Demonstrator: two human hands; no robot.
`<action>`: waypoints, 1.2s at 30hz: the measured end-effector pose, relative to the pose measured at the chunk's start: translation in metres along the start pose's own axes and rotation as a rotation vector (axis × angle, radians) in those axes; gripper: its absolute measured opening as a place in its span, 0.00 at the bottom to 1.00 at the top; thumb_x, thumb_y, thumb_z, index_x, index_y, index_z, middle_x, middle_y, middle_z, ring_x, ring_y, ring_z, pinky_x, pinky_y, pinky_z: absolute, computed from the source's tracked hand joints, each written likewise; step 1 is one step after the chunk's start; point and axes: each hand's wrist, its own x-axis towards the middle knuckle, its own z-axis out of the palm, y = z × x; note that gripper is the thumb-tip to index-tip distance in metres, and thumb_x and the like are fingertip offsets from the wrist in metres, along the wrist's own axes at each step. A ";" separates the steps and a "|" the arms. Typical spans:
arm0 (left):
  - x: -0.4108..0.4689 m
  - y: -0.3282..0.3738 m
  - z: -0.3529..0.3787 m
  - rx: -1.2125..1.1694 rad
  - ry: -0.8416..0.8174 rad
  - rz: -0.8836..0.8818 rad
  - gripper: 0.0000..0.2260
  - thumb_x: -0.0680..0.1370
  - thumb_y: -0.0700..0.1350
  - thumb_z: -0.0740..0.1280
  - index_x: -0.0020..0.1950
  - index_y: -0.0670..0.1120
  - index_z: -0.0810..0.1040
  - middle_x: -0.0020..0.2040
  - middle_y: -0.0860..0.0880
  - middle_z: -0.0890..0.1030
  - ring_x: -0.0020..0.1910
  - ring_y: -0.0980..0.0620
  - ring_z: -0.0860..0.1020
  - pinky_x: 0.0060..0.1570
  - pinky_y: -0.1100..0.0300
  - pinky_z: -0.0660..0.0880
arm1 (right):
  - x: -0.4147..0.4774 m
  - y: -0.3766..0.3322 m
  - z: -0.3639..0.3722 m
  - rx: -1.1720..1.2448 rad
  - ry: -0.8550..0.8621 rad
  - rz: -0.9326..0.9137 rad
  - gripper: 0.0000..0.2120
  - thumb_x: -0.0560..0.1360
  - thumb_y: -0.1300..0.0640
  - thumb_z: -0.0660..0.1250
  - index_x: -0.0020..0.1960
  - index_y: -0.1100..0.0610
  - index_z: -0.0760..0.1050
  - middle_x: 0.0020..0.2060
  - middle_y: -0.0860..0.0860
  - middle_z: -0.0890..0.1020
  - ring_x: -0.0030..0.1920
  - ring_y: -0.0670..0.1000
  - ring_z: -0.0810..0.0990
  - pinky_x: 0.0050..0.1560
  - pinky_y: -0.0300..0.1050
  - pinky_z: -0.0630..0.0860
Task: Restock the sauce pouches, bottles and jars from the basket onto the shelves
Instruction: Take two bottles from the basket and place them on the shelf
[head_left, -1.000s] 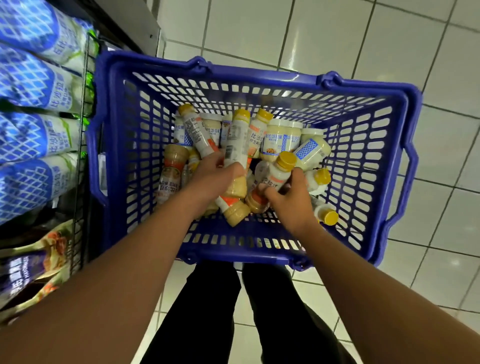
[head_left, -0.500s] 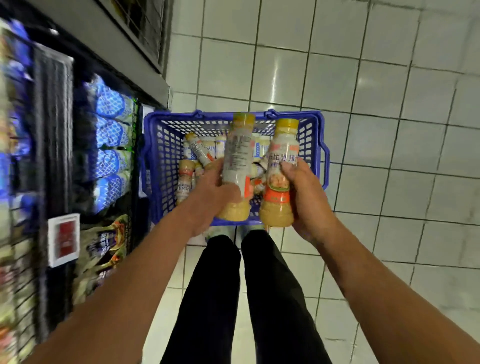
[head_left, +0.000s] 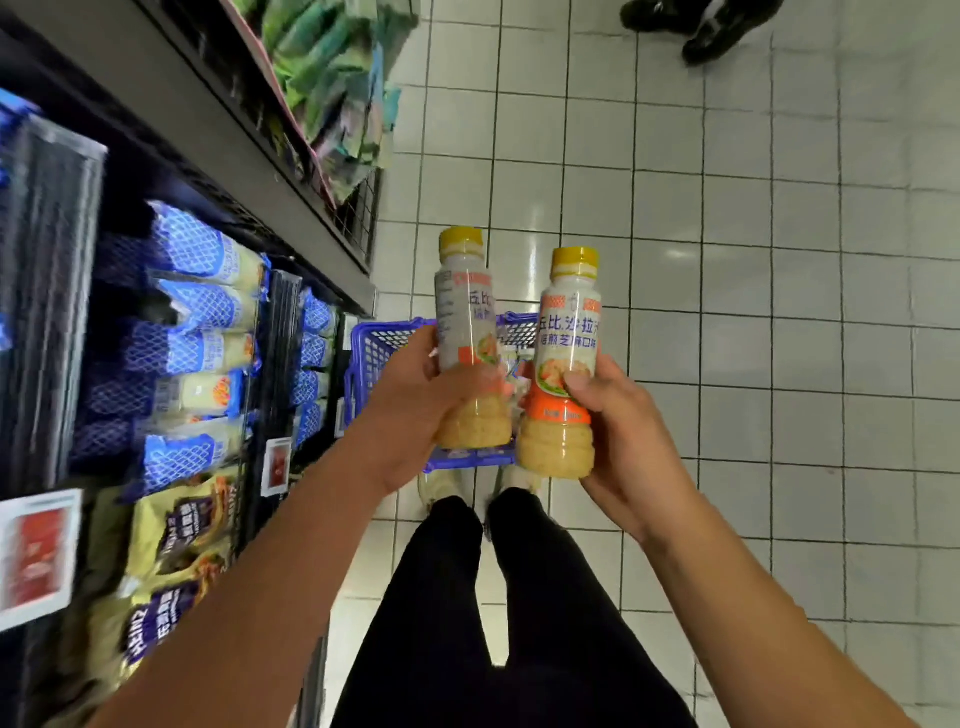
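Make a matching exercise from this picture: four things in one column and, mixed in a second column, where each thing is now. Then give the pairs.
Things
1. blue basket
2. bottle with the front label facing the camera
3. blue-and-white pouches
4. bottle turned partly sideways

Places
A. gripped by the left hand
B. lying in rows on the shelf side
C. on the tiled floor, partly hidden behind both hands
D. gripped by the right hand

Pairs: 1-C, 2-D, 3-B, 4-A
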 end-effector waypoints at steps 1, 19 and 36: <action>-0.011 0.009 0.004 -0.021 0.000 0.008 0.16 0.71 0.35 0.72 0.58 0.43 0.76 0.48 0.43 0.84 0.41 0.46 0.84 0.37 0.52 0.81 | -0.008 -0.008 0.009 -0.004 0.011 -0.007 0.23 0.74 0.58 0.67 0.67 0.62 0.72 0.52 0.60 0.83 0.49 0.56 0.83 0.48 0.53 0.82; -0.149 0.049 0.055 -0.158 0.305 0.393 0.08 0.69 0.46 0.73 0.47 0.53 0.84 0.41 0.46 0.83 0.38 0.49 0.82 0.37 0.52 0.80 | -0.066 -0.083 0.099 -0.223 -0.297 0.030 0.14 0.74 0.51 0.65 0.56 0.55 0.80 0.45 0.56 0.85 0.41 0.53 0.83 0.40 0.48 0.82; -0.302 -0.037 0.104 -0.515 0.951 0.816 0.10 0.74 0.47 0.70 0.53 0.58 0.85 0.51 0.48 0.86 0.46 0.50 0.85 0.40 0.58 0.81 | -0.151 -0.030 0.157 -0.642 -0.893 0.216 0.13 0.73 0.53 0.69 0.56 0.54 0.81 0.51 0.58 0.85 0.47 0.55 0.84 0.45 0.49 0.82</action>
